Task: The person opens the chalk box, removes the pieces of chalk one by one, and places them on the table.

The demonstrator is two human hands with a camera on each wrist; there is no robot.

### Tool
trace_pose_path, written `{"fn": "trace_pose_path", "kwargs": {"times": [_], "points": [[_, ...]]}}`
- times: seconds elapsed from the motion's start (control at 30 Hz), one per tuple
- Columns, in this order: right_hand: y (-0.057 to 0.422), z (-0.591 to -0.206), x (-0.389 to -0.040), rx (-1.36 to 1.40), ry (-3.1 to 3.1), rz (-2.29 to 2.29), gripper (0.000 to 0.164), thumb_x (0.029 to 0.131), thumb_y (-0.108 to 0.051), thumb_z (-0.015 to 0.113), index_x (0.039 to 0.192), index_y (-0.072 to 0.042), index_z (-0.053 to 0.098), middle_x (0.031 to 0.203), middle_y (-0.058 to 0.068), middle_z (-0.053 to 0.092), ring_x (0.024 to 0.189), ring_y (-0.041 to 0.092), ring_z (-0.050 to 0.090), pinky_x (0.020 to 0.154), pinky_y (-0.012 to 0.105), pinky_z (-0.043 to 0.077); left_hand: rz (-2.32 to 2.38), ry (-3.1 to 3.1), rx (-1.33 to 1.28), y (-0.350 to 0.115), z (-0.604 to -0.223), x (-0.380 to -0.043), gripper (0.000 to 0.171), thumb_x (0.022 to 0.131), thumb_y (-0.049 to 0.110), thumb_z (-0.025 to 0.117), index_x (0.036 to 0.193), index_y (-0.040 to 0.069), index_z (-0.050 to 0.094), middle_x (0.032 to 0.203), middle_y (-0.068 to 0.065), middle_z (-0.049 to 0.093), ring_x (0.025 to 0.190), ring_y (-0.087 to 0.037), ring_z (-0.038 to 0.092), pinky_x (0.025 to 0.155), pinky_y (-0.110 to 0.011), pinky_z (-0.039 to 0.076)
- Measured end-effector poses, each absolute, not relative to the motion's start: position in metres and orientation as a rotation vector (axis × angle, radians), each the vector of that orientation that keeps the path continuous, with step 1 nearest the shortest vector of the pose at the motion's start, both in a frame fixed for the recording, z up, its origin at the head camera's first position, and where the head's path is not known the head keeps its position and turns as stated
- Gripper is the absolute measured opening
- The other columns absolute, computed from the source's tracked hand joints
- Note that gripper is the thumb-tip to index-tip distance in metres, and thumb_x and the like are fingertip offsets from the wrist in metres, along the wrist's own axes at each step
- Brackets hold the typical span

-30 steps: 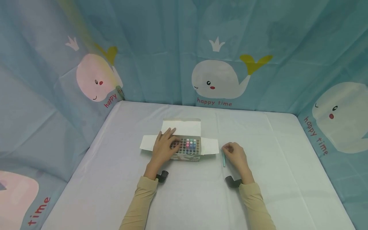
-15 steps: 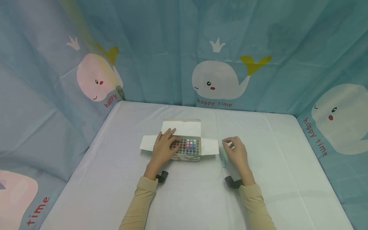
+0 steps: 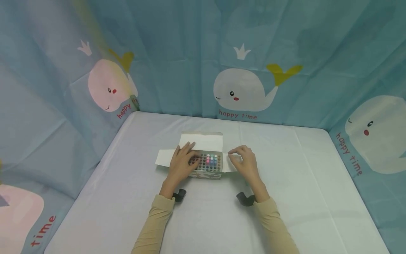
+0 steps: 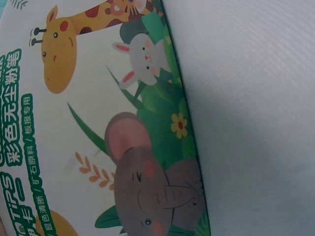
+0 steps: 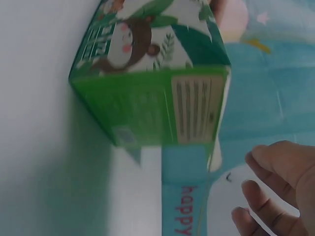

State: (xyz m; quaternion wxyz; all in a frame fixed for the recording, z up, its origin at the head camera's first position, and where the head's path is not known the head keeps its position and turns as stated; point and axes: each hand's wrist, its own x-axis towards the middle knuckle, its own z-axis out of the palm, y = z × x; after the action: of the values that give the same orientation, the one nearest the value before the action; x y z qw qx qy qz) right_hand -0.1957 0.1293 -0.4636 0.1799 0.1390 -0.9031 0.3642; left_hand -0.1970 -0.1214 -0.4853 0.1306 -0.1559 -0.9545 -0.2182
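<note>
An opened cardboard chalk box point(image 3: 206, 174) stands on the table, its flaps spread out. Inside is a grid of holes, where several coloured chalks point(image 3: 211, 159) in pink, white, teal and blue sit upright right of the middle. My left hand point(image 3: 180, 163) rests over the box's left part, fingers spread and thumb at the holes. Above the right flap hovers my right hand point(image 3: 245, 163), thumb and index tips close together. Whether something thin lies between them cannot be told. In the right wrist view those fingers point(image 5: 268, 184) are beside the green box end point(image 5: 142, 110).
The white cloth-covered table point(image 3: 203, 218) carries the box. A bit of teal chalk point(image 3: 247, 183) shows beside my right wrist, mostly hidden. The back flap point(image 3: 201, 141) stands up behind the box, and a blue whale-print curtain point(image 3: 177, 70) surrounds the table.
My right hand has lifted from the teal chalk on the table and moved left over the box's right flap. My left hand has stayed in place on the box.
</note>
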Motion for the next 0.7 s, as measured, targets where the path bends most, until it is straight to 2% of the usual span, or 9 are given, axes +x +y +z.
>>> {"fn": "trace_pose_path", "kwargs": {"times": [0.2,0.7], "points": [[0.108,-0.459,-0.198,0.472,-2.588,0.987,0.009,0.077,-0.021,0.067,0.084,-0.015,0.066,0.088,-0.001,0.056,0.084,0.019,0.049,0.069,0.035,0.040,-0.616,-2.768,-0.451,-0.121,-0.486,-0.197,0.017,0.079,0.036,0.058,0.093,0.026,0.062,0.137,0.003,0.036,0.131,-0.019,0.023,0.112,-0.043,0.007],[0.077,-0.463,-0.207,0.588,-2.672,0.843,0.017,0.077,-0.029,0.066,0.088,-0.016,0.067,0.086,-0.002,0.053,0.075,0.013,0.043,0.065,0.028,0.036,-0.626,-2.774,-0.453,-0.121,-0.486,-0.197,0.017,0.079,0.035,0.059,0.092,0.025,0.063,0.137,0.002,0.037,0.131,-0.019,0.023,0.113,-0.040,0.002]]}}
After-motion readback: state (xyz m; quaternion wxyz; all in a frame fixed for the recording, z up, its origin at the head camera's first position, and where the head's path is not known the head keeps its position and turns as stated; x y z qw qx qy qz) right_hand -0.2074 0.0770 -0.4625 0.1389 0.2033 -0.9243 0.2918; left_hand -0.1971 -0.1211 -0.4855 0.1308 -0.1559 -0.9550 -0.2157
